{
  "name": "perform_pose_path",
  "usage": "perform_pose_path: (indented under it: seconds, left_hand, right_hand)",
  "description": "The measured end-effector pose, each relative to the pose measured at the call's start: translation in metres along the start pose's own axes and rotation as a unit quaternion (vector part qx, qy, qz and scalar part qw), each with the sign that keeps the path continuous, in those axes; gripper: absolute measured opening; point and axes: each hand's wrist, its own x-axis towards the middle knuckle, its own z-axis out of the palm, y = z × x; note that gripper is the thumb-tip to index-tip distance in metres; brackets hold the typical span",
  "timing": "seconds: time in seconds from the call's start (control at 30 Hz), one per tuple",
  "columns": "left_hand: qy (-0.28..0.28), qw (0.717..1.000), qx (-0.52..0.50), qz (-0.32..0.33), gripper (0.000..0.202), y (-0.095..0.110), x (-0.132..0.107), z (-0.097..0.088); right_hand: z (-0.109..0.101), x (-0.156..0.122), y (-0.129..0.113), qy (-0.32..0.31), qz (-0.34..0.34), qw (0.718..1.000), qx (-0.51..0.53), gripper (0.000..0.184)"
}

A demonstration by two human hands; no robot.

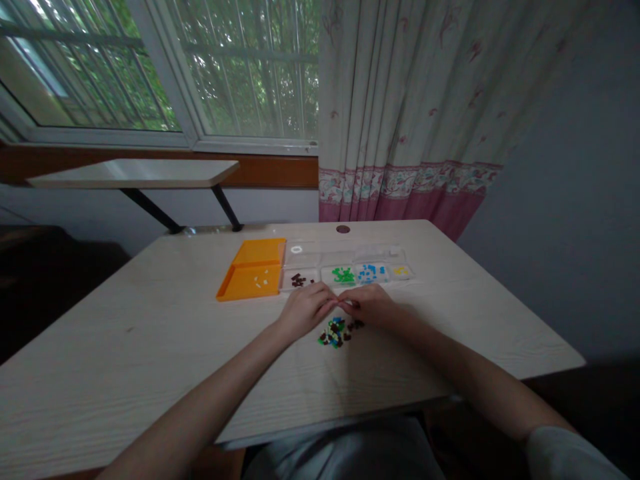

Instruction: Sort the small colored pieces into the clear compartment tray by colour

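Observation:
My left hand (306, 308) and my right hand (369, 305) meet fingertip to fingertip above a small heap of mixed coloured beads (337, 331) on the pale wooden table (150, 347). Both hands have their fingers pinched together; whatever lies between them is too small to make out. Just beyond the hands lies a clear compartment tray (345, 265) with dark brown beads (299, 280), green beads (343, 274), blue beads (370, 271) and yellow beads (401, 271) in separate cells. An orange box with its lid open (253, 270) sits left of the tray, a few white bits in it.
A window with bars and a white sill shelf (135, 172) stand behind the table. A patterned curtain with a pink hem (400, 133) hangs at the back right. The table's near edge runs just above my lap.

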Motion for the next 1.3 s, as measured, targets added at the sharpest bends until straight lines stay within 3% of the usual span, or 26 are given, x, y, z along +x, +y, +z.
perform_pose_path:
  seconds: [0.13, 0.33, 0.43, 0.7, 0.87, 1.1, 1.3]
  left_hand:
    - [0.000, 0.999, -0.031, -0.030, 0.024, 0.003, 0.001, -0.004]
    - [-0.133, 0.987, -0.090, -0.010, 0.023, 0.001, 0.007, -0.006]
    - [-0.161, 0.982, -0.102, 0.001, 0.021, 0.002, 0.013, -0.003]
    - [-0.190, 0.979, -0.076, 0.025, 0.018, 0.011, 0.035, 0.016]
    - [-0.206, 0.975, -0.075, 0.038, 0.014, 0.006, 0.042, 0.022]
    - [-0.188, 0.977, -0.094, 0.027, 0.019, -0.010, 0.021, 0.002]
    - [-0.162, 0.981, -0.106, -0.004, 0.022, -0.009, -0.001, -0.012]
  right_hand:
    - [-0.006, 0.001, 0.004, 0.000, 0.009, 1.000, 0.003, 0.019]
    - [-0.021, 0.000, 0.018, 0.055, 0.078, 0.995, -0.010, 0.024]
    - [-0.028, -0.002, 0.021, 0.081, 0.087, 0.993, -0.016, 0.025]
    - [-0.032, -0.003, 0.022, 0.108, 0.063, 0.992, -0.013, 0.028]
    - [-0.035, -0.004, 0.024, 0.099, 0.072, 0.992, -0.017, 0.029]
    - [-0.037, -0.006, 0.025, 0.116, 0.061, 0.991, -0.013, 0.030]
    - [-0.036, -0.005, 0.022, 0.100, 0.060, 0.993, -0.014, 0.032]
